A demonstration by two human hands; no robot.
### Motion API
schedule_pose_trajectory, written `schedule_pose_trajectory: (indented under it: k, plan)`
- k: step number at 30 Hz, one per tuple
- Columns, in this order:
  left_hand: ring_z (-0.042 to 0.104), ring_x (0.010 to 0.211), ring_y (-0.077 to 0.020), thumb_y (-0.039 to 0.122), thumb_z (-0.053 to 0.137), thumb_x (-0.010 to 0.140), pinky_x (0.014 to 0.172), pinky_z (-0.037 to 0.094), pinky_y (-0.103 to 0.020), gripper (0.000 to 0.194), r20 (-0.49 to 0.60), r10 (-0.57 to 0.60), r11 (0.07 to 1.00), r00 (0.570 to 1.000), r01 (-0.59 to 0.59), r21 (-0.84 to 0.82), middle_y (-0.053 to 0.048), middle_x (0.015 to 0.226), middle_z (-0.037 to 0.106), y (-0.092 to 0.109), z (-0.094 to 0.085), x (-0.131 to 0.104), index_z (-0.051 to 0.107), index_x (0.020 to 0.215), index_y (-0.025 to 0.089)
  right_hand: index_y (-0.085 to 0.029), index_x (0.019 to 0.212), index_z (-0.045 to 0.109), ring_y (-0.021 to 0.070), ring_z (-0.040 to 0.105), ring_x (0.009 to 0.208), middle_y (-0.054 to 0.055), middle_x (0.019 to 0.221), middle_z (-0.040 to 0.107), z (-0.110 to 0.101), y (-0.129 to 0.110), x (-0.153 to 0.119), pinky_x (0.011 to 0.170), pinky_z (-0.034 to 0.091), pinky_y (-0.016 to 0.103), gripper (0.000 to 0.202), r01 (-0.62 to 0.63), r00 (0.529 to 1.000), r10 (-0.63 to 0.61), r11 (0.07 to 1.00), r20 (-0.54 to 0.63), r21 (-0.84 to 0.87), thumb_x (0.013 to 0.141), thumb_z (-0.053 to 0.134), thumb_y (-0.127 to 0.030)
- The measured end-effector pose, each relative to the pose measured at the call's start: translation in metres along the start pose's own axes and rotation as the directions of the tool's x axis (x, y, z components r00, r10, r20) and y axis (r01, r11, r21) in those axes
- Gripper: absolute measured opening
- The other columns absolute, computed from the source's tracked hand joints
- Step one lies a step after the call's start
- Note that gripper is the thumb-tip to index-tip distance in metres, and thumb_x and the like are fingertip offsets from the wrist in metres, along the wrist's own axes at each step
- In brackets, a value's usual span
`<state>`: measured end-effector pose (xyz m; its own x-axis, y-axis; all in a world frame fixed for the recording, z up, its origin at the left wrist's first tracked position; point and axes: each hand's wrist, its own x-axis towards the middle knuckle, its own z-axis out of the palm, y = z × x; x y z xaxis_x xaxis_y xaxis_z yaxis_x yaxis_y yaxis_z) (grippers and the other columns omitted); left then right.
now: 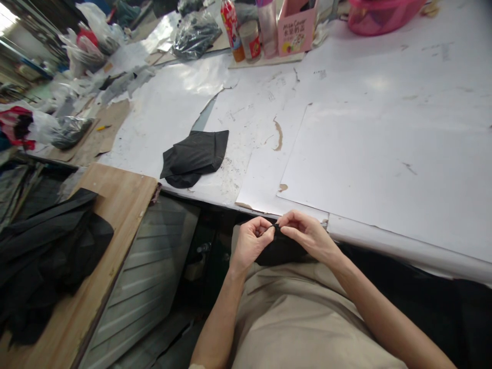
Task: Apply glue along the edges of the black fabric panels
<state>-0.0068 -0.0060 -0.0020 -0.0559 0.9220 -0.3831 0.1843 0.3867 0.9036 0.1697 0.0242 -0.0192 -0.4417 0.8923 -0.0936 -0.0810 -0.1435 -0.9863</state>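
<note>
Both hands meet in front of my body, just below the front edge of the white table (353, 154). My left hand (251, 243) pinches one side of a black fabric piece (282, 250) between thumb and fingers. Close beside it, my right hand (305, 233) pinches the same dark fabric at its upper edge. The fabric hangs below my fingers against my lap, its lower part dark and hard to make out. A folded black cloth (196, 156) lies on the table ahead and to the left of my hands.
At the left, a wooden board (126, 189) bears a heap of black fabric (49, 251). Along the table's back stand a red-labelled bottle (231, 31), a glass jar (249, 42), a pink box (296, 28) and a pink basket (384, 18). Plastic bags (196, 33) lie at the back left.
</note>
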Motion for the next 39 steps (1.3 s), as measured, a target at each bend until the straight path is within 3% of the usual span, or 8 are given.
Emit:
schedule_pose_trajectory:
  k: [4, 10, 19, 32, 39]
  plan:
    - [0.032, 0.055, -0.0065, 0.034, 0.067, 0.081, 0.050, 0.024, -0.019, 0.022, -0.014, 0.019, 0.998, 1.000, -0.018, 0.058, 0.005, 0.059, 0.043, 0.003, 0.004, -0.001, 0.060, 0.072, 0.015, -0.019, 0.089, 0.060, 0.0121, 0.057, 0.070, 0.000, 0.078, 0.061, 0.001, 0.000, 0.004, 0.063, 0.047, 0.024, 0.019, -0.047, 0.998, 0.046, 0.999, -0.044, -0.016, 0.081, 0.072, -0.032]
    - [0.034, 0.055, -0.0070, 0.031, 0.065, 0.081, 0.051, 0.026, -0.020, 0.021, -0.022, 0.040, 0.992, 0.999, -0.037, 0.121, 0.005, 0.059, 0.044, 0.006, 0.007, -0.004, 0.058, 0.070, 0.015, -0.018, 0.086, 0.057, 0.0116, 0.058, 0.070, 0.000, 0.080, 0.062, 0.008, -0.003, 0.007, 0.066, 0.048, 0.025, 0.017, -0.070, 0.992, 0.067, 0.997, -0.103, -0.028, 0.072, 0.065, -0.017]
    - [0.035, 0.054, -0.0069, 0.030, 0.065, 0.080, 0.050, 0.027, -0.020, 0.019, -0.017, 0.030, 0.992, 0.999, -0.028, 0.120, 0.005, 0.059, 0.046, 0.001, 0.008, -0.003, 0.059, 0.070, 0.015, -0.018, 0.082, 0.057, 0.0104, 0.056, 0.067, -0.001, 0.078, 0.061, 0.011, 0.000, 0.004, 0.062, 0.044, 0.024, 0.014, -0.132, 0.980, 0.149, 0.983, -0.133, 0.130, 0.068, 0.062, -0.017]
    - [0.037, 0.055, -0.0069, 0.028, 0.067, 0.078, 0.050, 0.028, -0.019, 0.015, -0.002, 0.062, 0.988, 0.998, -0.061, 0.143, 0.005, 0.060, 0.047, -0.001, 0.004, -0.005, 0.061, 0.073, 0.016, -0.018, 0.086, 0.059, 0.0118, 0.059, 0.071, 0.000, 0.080, 0.063, 0.011, -0.001, 0.003, 0.065, 0.047, 0.025, 0.016, -0.089, 0.987, 0.096, 0.994, -0.129, 0.058, 0.071, 0.063, -0.018]
    - [0.035, 0.055, -0.0071, 0.028, 0.064, 0.081, 0.051, 0.027, -0.019, 0.017, -0.012, 0.077, 0.985, 0.997, -0.074, 0.154, 0.005, 0.059, 0.045, 0.004, 0.007, -0.006, 0.060, 0.070, 0.016, -0.018, 0.084, 0.061, 0.0115, 0.057, 0.069, -0.002, 0.076, 0.062, 0.012, -0.002, 0.000, 0.065, 0.047, 0.025, 0.013, -0.015, 0.990, 0.002, 0.996, -0.142, -0.093, 0.073, 0.060, -0.012]
